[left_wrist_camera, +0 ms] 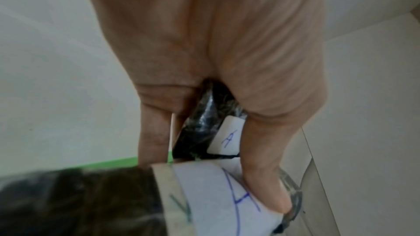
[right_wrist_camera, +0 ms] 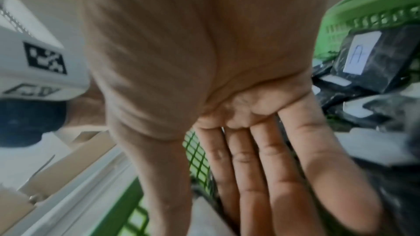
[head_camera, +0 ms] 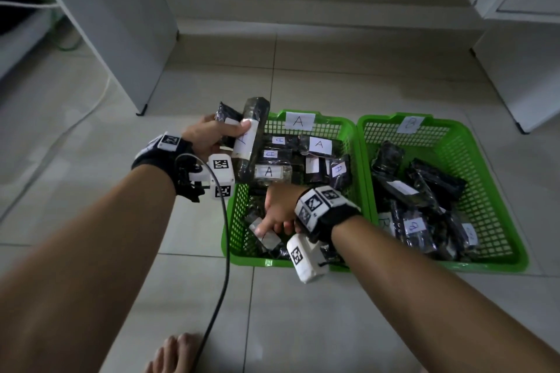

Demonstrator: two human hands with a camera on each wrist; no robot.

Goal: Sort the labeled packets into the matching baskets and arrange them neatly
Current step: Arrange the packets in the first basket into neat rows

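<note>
Two green baskets stand side by side on the floor: basket A [head_camera: 353, 130] on the left with an "A" card, and basket B [head_camera: 497, 166] on the right with a "B" card. Both hold several dark packets with white labels. My left hand [head_camera: 212, 138] grips two dark packets over basket A's far left corner. One is a long packet [head_camera: 252, 142] [left_wrist_camera: 213, 202] with an "A" label; a smaller packet [head_camera: 227, 113] [left_wrist_camera: 204, 132] sits behind it. My right hand [head_camera: 277, 215] [right_wrist_camera: 261, 168] reaches into basket A's near left part, fingers straight, thumb resting on a labelled packet [head_camera: 268, 239].
A white cabinet leg [head_camera: 142, 109] stands to the left behind the baskets, and white furniture [head_camera: 521, 94] to the right. A dark cable [head_camera: 225, 251] hangs from my left wrist to the tiled floor. A bare foot [head_camera: 174, 353] shows at the bottom edge.
</note>
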